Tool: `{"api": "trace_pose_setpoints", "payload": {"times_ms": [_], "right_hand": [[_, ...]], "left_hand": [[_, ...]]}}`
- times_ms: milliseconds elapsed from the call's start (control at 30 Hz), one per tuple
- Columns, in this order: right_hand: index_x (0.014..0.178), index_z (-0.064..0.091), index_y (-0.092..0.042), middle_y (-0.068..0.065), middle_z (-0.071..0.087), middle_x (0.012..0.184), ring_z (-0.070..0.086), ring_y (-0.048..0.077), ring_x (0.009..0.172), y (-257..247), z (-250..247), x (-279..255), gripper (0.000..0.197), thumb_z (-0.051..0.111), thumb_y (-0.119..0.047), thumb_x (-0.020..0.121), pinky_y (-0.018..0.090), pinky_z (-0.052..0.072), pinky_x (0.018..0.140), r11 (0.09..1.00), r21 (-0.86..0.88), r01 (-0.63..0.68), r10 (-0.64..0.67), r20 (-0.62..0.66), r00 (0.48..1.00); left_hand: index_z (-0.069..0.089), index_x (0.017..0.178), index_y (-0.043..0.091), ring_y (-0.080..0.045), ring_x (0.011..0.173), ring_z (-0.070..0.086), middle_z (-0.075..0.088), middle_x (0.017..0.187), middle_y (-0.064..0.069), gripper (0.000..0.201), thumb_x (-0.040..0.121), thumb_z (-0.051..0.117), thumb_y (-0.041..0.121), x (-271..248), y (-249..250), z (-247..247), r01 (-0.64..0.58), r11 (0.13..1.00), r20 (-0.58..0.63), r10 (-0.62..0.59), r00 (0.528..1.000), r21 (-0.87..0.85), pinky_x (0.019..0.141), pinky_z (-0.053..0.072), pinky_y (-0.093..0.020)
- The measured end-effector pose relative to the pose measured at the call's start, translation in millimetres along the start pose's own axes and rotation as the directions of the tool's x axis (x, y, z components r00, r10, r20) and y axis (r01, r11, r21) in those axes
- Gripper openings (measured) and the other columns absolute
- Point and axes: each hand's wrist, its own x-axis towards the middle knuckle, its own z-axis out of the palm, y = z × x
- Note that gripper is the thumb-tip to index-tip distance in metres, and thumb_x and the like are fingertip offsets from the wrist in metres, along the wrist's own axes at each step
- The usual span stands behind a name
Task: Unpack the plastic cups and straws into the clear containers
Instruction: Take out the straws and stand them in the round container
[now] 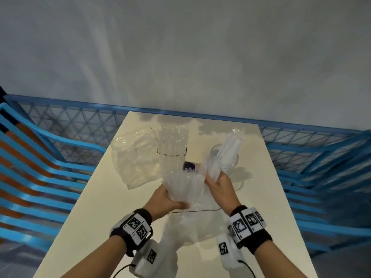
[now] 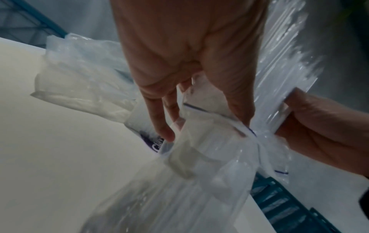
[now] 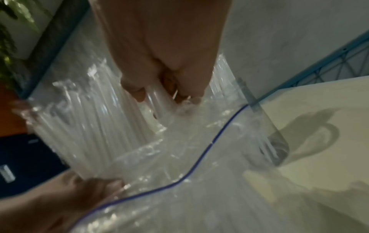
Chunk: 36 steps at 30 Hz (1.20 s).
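Note:
My left hand (image 1: 169, 199) grips the lower part of a clear zip bag (image 1: 186, 189) with a blue seal line (image 3: 201, 156), which holds several white straws (image 3: 89, 126). My right hand (image 1: 215, 184) is curled round a bundle of straws (image 1: 228, 151) whose upper end slants up over a round clear container (image 1: 233, 164) with straws standing in it. A tall square clear container (image 1: 172, 145) behind the bag holds stacked plastic cups. In the left wrist view my fingers (image 2: 165, 126) pinch the bag film beside the right hand (image 2: 319, 129).
An empty crumpled plastic bag (image 1: 134, 159) lies at the table's (image 1: 96, 207) back left. A purple-labelled wrapper (image 1: 189, 165) sits between the containers. Blue metal chairs (image 1: 40, 157) and a blue mesh railing (image 1: 301, 137) surround the table. A grey wall rises behind.

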Motion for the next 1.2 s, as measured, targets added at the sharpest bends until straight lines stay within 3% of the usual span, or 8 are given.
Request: {"api": "trace_pose_setpoints", "payload": {"times_ms": [167,300,500,667,767,900,1067,1200], "right_hand": [[0.121,0.057,-0.012,-0.006,0.070,0.091,0.067,0.006,0.088,-26.2,-12.0,13.8,0.027,0.053,-0.019,0.096,0.026,0.052,0.084,0.990,0.135,0.029,-0.017,-0.089,0.996],[0.100,0.060,-0.018,0.004,0.067,0.084,0.066,0.015,0.083,-44.4,-25.2,25.6,0.010,0.051,-0.020,0.097,0.034,0.051,0.084,0.979,0.187,0.077,-0.047,-0.158,0.986],[0.093,0.053,-0.006,0.002,0.056,0.066,0.057,0.005,0.057,-65.0,-38.4,39.3,0.019,0.054,-0.025,0.096,0.013,0.047,0.058,0.960,0.230,0.159,-0.104,-0.236,0.966],[0.104,0.057,-0.009,0.003,0.066,0.078,0.066,0.008,0.066,-67.6,-37.9,34.1,0.038,0.066,-0.039,0.082,0.017,0.052,0.062,0.985,0.144,0.093,-0.088,-0.045,0.995],[0.100,0.064,-0.013,0.005,0.071,0.087,0.070,0.015,0.078,-48.7,-31.0,27.8,0.026,0.075,-0.024,0.080,0.029,0.057,0.072,1.000,-0.004,0.024,-0.024,0.039,0.999],[0.089,0.065,-0.010,0.003,0.065,0.077,0.064,0.017,0.074,-43.6,-37.8,35.3,0.010,0.066,-0.020,0.088,0.037,0.051,0.075,0.999,-0.008,0.039,-0.040,-0.042,0.998],[0.091,0.060,-0.001,0.010,0.066,0.083,0.066,0.018,0.073,-87.6,-65.1,55.9,0.010,0.052,-0.006,0.093,0.026,0.056,0.066,0.980,0.158,0.123,-0.091,-0.193,0.977],[0.087,0.060,-0.008,0.011,0.068,0.079,0.068,0.021,0.072,-123.1,-97.6,78.7,0.011,0.052,-0.007,0.093,0.039,0.059,0.077,0.957,0.215,0.194,-0.130,-0.281,0.951]], "left_hand": [[0.059,0.121,0.026,-0.009,0.105,0.066,0.071,0.112,0.007,0.082,0.048,0.092,0.043,10.0,14.1,0.4,-0.016,1.000,-0.025,0.016,1.000,-0.007,0.095,0.053,-0.036],[0.056,0.126,0.023,-0.008,0.107,0.065,0.070,0.115,0.008,0.081,0.055,0.091,0.038,11.9,25.1,0.2,-0.036,0.999,-0.010,0.035,0.999,-0.030,0.094,0.053,-0.032],[0.057,0.126,0.021,-0.006,0.105,0.067,0.071,0.114,0.007,0.070,0.064,0.090,0.028,15.5,41.3,5.1,-0.047,0.996,0.025,0.049,0.998,-0.079,0.082,0.051,-0.019],[0.058,0.125,0.018,-0.016,0.103,0.070,0.073,0.113,0.000,0.068,0.064,0.090,0.026,23.3,47.2,3.7,-0.010,0.981,0.018,0.014,1.000,-0.193,0.089,0.057,-0.039],[0.057,0.128,0.020,-0.016,0.103,0.070,0.073,0.114,0.000,0.070,0.066,0.088,0.027,27.2,46.7,3.9,-0.024,0.982,0.024,0.029,0.999,-0.188,0.092,0.057,-0.042],[0.054,0.128,0.023,-0.013,0.107,0.067,0.070,0.117,0.005,0.081,0.057,0.090,0.039,29.6,38.2,3.7,-0.041,0.995,0.001,0.041,0.999,-0.086,0.098,0.053,-0.039],[0.054,0.126,0.024,-0.013,0.111,0.063,0.068,0.117,0.007,0.087,0.048,0.086,0.046,30.1,31.6,3.6,-0.049,0.999,-0.035,0.049,0.998,0.003,0.100,0.050,-0.038],[0.053,0.127,0.024,-0.017,0.112,0.061,0.066,0.118,0.005,0.089,0.048,0.085,0.046,29.3,28.4,0.4,-0.039,0.999,-0.056,0.040,0.998,0.019,0.100,0.049,-0.042]]}}
